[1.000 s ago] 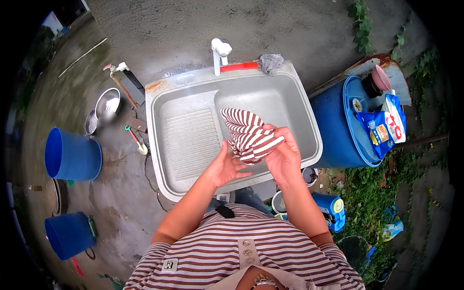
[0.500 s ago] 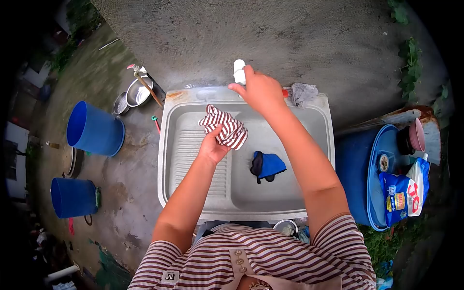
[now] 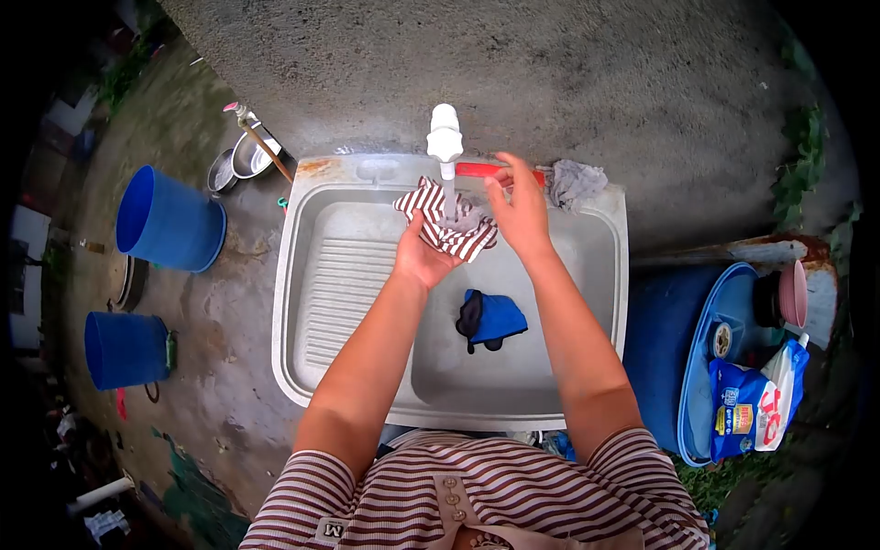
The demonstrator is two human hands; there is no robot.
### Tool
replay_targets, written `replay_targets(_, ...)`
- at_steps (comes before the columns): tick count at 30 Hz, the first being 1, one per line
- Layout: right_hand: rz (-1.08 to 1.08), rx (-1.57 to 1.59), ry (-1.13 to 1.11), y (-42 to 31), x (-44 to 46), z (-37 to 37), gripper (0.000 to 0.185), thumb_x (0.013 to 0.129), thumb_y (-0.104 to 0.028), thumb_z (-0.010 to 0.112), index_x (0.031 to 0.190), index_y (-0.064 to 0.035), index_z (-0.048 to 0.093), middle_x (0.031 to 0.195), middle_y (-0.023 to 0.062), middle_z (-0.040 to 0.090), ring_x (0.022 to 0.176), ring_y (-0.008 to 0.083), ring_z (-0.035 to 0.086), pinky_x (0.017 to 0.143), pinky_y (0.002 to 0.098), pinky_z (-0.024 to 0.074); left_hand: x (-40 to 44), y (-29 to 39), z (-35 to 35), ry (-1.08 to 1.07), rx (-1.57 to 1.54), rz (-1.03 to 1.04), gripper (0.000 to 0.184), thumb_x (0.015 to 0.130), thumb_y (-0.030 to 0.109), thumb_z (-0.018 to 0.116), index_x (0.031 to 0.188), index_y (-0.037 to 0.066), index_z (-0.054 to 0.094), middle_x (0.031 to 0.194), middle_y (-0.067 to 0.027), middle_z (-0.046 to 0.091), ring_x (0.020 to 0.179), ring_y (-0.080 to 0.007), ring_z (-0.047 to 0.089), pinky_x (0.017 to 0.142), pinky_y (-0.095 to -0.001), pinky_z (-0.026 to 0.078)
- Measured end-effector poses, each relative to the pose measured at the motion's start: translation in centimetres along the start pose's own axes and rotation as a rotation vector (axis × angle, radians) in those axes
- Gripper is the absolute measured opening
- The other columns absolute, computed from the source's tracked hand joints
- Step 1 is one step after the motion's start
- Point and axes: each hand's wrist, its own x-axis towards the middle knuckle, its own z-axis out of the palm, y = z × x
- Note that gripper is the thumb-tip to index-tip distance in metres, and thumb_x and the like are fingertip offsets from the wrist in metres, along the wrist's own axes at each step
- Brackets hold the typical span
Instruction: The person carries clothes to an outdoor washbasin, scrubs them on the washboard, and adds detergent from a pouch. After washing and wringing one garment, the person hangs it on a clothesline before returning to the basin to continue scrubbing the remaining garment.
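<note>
My left hand [image 3: 427, 259] is closed on a brown-and-white striped cloth [image 3: 438, 225] and holds it over the sink [image 3: 348, 284]. Water runs from the white faucet [image 3: 445, 142] onto the cloth. To the right of the stream, my right hand [image 3: 521, 206] has its fingers apart and nothing in it. Just behind its fingertips, a red strip-like object [image 3: 477, 170] lies on the sink's back ledge; I cannot tell its kind. A blue and black cloth item [image 3: 495, 318] rests in the basin below both hands.
A grey rag [image 3: 577, 183] lies on the back right ledge. At the right stands a large blue barrel [image 3: 655, 339] with a blue detergent bag [image 3: 747, 403] and a pink bowl [image 3: 792, 293] on top. Blue buckets [image 3: 174, 220] and metal basins [image 3: 255, 156] are at the left.
My right hand has left the faucet and moved down and right, its fingers spreading. Water now flows. My left hand has brought the striped cloth right, under the stream.
</note>
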Motion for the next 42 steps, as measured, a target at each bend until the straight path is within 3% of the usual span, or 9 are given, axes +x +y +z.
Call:
replay_targets(3, 0.235, 0.021, 0.155, 6.0, -5.6, 4.8, 0.048, 0.093, -0.02, 0.07, 0.134, -0.0022, 0.055, 0.115, 0.016, 0.066, 0.107, 0.0325, 0.066, 0.093, 0.04, 0.0514, 0.5, -0.9, -1.1, -0.046, -0.017, -0.009, 0.067, 0.108, 0.059, 0.025, 0.154, 0.013, 0.041, 0.155, -0.0147, 0.046, 0.144, -0.0369, 0.043, 0.117, -0.0599, 0.034)
replay_targets(6, 0.889, 1.17, -0.053, 3.4, -8.6, 6.3, 0.041, 0.092, -0.013, 0.069, 0.13, -0.003, 0.059, 0.118, 0.0174, 0.065, 0.114, 0.0351, 0.062, 0.098, 0.0406, 0.0494, 1.8, -1.6, -2.8, -0.003, 0.03, 0.021, 0.069, 0.105, 0.063, 0.03, 0.146, 0.011, 0.051, 0.145, -0.0129, 0.057, 0.135, -0.0349, 0.052, 0.114, -0.0573, 0.038)
replay_targets(10, 0.044, 0.145, 0.095, 0.7, -11.2, 9.2, 0.028, 0.084, 0.002, 0.065, 0.112, -0.0037, 0.066, 0.112, 0.0148, 0.063, 0.111, 0.0354, 0.058, 0.096, 0.0422, 0.048, 4.4, -1.7, -4.8, 0.066, 0.134, 0.029, 0.054, 0.105, 0.058, 0.044, 0.119, 0.01, 0.064, 0.105, -0.0084, 0.071, 0.097, -0.0243, 0.068, 0.087, -0.0429, 0.056)
replay_targets(15, -0.322, 0.201, -0.048, -1.9, -8.4, 7.7, 0.025, 0.083, 0.0, 0.062, 0.107, -0.006, 0.068, 0.105, 0.0136, 0.06, 0.103, 0.0359, 0.057, 0.09, 0.0427, 0.0473, 2.8, -2.0, -5.3, -0.056, 0.13, 0.018, 0.034, 0.109, 0.033, 0.042, 0.123, 0.007, 0.06, 0.111, -0.009, 0.069, 0.101, -0.0243, 0.067, 0.086, -0.0397, 0.057)
replay_targets(19, -0.053, -0.18, 0.133, 3.7, -5.0, 8.5, 0.021, 0.091, -0.007, 0.06, 0.11, -0.0049, 0.068, 0.109, 0.0127, 0.063, 0.105, 0.0318, 0.06, 0.092, 0.0408, 0.0477, 3.6, -3.4, -5.2, 0.136, 0.172, 0.046, 0.037, 0.111, 0.024, 0.031, 0.134, 0.006, 0.054, 0.129, -0.0114, 0.063, 0.119, -0.0252, 0.061, 0.104, -0.0439, 0.052)
replay_targets(21, 0.711, 0.812, 0.058, 5.0, -4.2, 9.0, 0.026, 0.1, -0.016, 0.057, 0.123, -0.0059, 0.064, 0.117, 0.0078, 0.065, 0.11, 0.0217, 0.06, 0.093, 0.0377, 0.0481, 4.7, -3.6, -5.9, 0.043, 0.167, 0.139, 0.038, 0.11, 0.034, 0.039, 0.13, 0.008, 0.058, 0.124, -0.0107, 0.066, 0.114, -0.0266, 0.064, 0.1, -0.0458, 0.053)
replay_targets(34, 0.344, 0.46, -0.183, 3.4, -7.3, 20.4, 0.02, 0.102, -0.018, 0.057, 0.111, -0.0029, 0.064, 0.109, 0.0122, 0.068, 0.11, 0.0237, 0.062, 0.097, 0.0358, 0.0474, 0.7, 4.6, -11.9, 0.482, 1.181, 0.569, 0.033, 0.105, 0.027, 0.056, 0.124, 0.0, 0.062, 0.115, -0.0164, 0.067, 0.108, -0.0274, 0.063, 0.091, -0.0391, 0.048)
replay_targets(36, -0.037, 0.108, -0.132, 2.9, -12.4, 22.1, 0.018, 0.093, -0.013, 0.058, 0.105, -0.0006, 0.062, 0.104, 0.0187, 0.066, 0.107, 0.0404, 0.059, 0.098, 0.0459, 0.0455, -1.1, 3.9, -16.3, 0.429, 1.792, 0.724, 0.02, 0.101, 0.017, 0.057, 0.114, 0.002, 0.062, 0.111, -0.018, 0.064, 0.111, -0.0343, 0.058, 0.094, -0.0447, 0.045)
replay_targets(42, -0.12, 0.024, -0.126, -0.4, -21.3, 20.1, 0.016, 0.088, -0.015, 0.061, 0.099, -0.0032, 0.058, 0.115, 0.0133, 0.061, 0.111, 0.0363, 0.055, 0.102, 0.0505, 0.0391, -8.1, 1.2, -20.3, 0.034, 2.219, 1.149, 0.026, 0.083, 0.013, 0.065, 0.107, 0.005, 0.058, 0.113, -0.0121, 0.059, 0.111, -0.0352, 0.054, 0.101, -0.0503, 0.039)
